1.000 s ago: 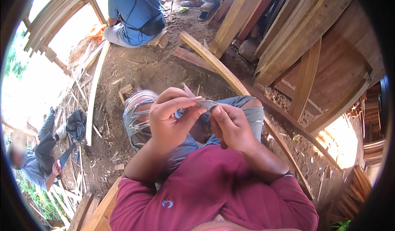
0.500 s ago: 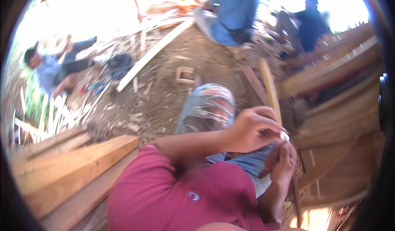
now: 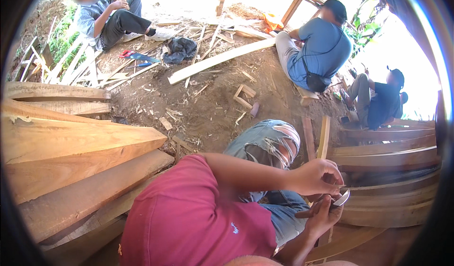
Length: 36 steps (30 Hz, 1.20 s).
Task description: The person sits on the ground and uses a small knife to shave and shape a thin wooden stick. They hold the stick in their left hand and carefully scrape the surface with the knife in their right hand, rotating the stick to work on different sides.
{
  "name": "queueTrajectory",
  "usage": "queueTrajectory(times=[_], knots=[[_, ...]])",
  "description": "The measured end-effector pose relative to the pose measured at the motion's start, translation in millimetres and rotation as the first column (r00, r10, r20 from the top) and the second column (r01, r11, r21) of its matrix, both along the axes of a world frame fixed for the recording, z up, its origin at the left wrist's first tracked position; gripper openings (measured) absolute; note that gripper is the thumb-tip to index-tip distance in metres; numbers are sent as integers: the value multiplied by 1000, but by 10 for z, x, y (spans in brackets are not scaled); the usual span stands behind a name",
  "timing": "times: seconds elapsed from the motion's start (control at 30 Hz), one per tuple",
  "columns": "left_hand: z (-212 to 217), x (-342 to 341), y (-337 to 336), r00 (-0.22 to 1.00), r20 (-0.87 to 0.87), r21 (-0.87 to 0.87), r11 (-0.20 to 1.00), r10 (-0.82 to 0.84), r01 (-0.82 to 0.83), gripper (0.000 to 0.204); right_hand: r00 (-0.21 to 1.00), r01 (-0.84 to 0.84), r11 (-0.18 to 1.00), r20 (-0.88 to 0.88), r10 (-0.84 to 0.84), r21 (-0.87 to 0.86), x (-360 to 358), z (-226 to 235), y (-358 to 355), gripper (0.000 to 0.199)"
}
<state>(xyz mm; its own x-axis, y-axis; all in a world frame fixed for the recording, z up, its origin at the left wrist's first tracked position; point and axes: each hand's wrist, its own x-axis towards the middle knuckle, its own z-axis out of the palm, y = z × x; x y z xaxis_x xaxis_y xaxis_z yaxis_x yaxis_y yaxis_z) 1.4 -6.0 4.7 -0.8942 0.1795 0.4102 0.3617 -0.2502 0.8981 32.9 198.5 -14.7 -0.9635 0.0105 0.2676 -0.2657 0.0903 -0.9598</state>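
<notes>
My left hand [image 3: 318, 177] is closed in a pinch, its fingertips just above my right hand; what they hold, if anything, is too small to make out. In my right hand [image 3: 325, 215], thumb and fingers grip a small white curved piece [image 3: 342, 198], thin and shiny like a folded strip. Its kind cannot be told. Both hands are close together, beyond my bent legs in torn jeans [image 3: 265, 143].
Thick timbers [image 3: 94, 157] are stacked at left, more boards [image 3: 388, 159] at right. An upright stick [image 3: 324, 136] stands near my hands. A long pale plank [image 3: 222, 60], small wooden frame [image 3: 244, 97], black bag [image 3: 178, 49] and saw [image 3: 144, 57] lie on the dirt. Three people sit around.
The view has swung, so the surroundings shift. The white piece now shows as a longer curve in my right hand, and my left fingertips have come away from it slightly.
</notes>
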Motion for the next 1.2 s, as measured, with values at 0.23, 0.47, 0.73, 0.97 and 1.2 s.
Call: queueTrajectory(times=[0.23, 0.47, 0.73, 0.97, 1.2], knots=[[-154, 38, 116, 998, -34, 40, 997, 61, -60, 27, 999, 47, 995, 18, -49, 87, 7, 5, -90, 39], [-186, -5, 131, 987, -116, -8, 994, 109, -110, 30, 994, 47, 995, 95, -55, 87, 73, 177, -249, 27], [-160, -41, 74, 960, 185, 218, 961, -210, 168, 17, 988, -74, 996, 134, 78, -39, 8, 190, -142, 18], [-113, -88, 50, 963, 178, 247, 956, -204, 157, 13, 920, -247, 954, 267, 286, -171, 33, 222, 180, 56], [-85, -69, 14, 996, 56, -52, 996, -74, 77, 17, 872, -244, 962, 407, 272, -122, 55, 327, 263, 56]])
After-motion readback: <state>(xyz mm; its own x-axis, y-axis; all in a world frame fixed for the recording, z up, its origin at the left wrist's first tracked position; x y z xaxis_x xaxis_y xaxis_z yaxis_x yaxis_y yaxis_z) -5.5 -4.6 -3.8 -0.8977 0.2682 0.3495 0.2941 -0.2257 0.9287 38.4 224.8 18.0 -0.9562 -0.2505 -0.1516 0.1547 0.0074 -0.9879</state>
